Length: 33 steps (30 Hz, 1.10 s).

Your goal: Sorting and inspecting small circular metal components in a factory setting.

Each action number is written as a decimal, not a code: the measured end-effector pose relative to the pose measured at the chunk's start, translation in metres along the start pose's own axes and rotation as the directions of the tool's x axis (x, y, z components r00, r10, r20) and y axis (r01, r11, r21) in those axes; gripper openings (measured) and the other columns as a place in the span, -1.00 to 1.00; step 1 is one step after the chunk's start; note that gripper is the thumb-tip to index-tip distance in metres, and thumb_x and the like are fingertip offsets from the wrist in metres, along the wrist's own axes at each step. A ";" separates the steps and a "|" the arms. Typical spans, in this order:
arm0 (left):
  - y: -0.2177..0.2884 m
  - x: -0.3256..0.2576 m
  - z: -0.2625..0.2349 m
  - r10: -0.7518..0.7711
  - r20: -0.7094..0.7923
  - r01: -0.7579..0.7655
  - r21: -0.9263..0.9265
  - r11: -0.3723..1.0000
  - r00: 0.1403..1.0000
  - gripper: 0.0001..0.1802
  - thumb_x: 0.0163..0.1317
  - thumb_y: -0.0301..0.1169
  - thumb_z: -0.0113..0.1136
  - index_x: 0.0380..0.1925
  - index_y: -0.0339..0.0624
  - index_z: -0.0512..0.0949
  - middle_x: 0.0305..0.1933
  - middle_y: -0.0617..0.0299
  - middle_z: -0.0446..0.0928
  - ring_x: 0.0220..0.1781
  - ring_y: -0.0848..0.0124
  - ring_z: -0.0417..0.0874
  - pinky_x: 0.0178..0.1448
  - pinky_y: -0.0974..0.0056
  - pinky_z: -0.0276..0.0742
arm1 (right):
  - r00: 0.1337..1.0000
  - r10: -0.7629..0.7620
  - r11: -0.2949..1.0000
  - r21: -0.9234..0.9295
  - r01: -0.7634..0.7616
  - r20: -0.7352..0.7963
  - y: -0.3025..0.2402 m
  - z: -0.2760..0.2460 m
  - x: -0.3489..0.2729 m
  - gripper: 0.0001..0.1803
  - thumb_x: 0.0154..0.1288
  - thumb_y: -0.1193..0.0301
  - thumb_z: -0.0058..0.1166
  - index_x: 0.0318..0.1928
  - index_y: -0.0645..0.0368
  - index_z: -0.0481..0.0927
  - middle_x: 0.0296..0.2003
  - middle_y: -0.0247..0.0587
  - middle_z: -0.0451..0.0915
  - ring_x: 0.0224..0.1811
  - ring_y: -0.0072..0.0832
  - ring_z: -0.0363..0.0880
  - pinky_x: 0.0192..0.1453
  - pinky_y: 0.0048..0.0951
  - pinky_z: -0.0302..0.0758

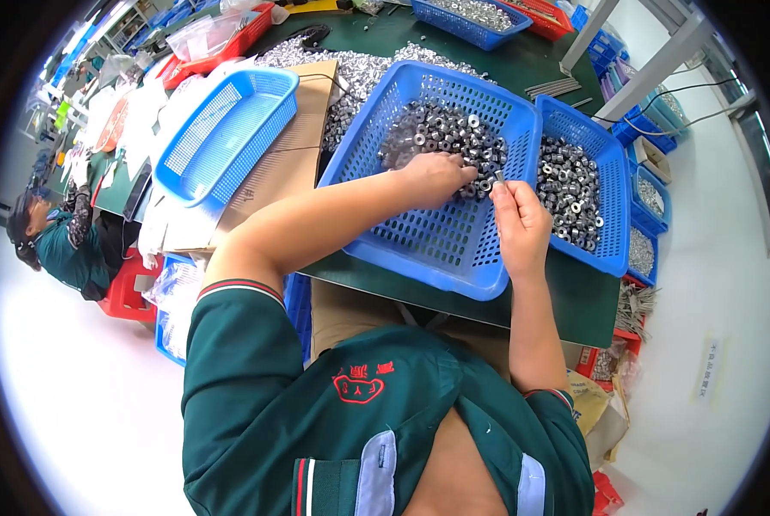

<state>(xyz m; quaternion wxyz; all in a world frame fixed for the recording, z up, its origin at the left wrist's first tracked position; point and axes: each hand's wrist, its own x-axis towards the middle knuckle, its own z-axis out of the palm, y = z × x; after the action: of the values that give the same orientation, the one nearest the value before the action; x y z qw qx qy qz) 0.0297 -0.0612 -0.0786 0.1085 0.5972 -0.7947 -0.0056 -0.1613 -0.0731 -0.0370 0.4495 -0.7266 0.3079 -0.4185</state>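
Note:
In front of me a big blue perforated basket (376, 236) stands tilted on the table, with a heap of small dark and silvery metal bushings (454, 129) toward its far end. My left hand (436, 178) reaches in over the near side of the heap. Its fingers are curled down at the bushings, and what they grip is hidden. At the basket's right rim my right hand (521, 219) is closed, thumb and fingers pinching a small metal bushing (498, 176). Next to it, a second blue basket (613, 232) holds more metal bushings.
An emptier light-blue basket (221, 185) sits on cardboard (303, 129) at the left. Silvery parts (359, 73) are piled behind the big basket. Metal rods (552, 87) lie at the far right, near a grey post (651, 64). A co-worker (67, 232) sits far left.

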 end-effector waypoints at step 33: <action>0.037 -0.028 -0.035 0.119 0.558 -0.077 -0.099 0.992 0.821 -0.71 0.00 -0.46 0.15 -0.20 -0.17 0.57 -0.30 0.01 0.63 -0.21 0.08 0.68 -0.18 0.04 0.58 | 0.998 -0.058 0.994 -0.094 0.057 -0.008 -0.005 0.000 0.002 -0.79 0.30 0.38 0.13 -0.40 0.26 0.52 -0.71 -0.37 0.38 -0.64 -0.72 0.26 -0.56 -0.57 0.22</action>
<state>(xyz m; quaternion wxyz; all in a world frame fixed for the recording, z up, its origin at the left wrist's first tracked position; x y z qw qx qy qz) 0.0083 -0.0198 -0.0440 -0.1088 0.5230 -0.8202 -0.2045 -0.1597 -0.0724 -0.0318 0.4010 -0.7531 0.3085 -0.4205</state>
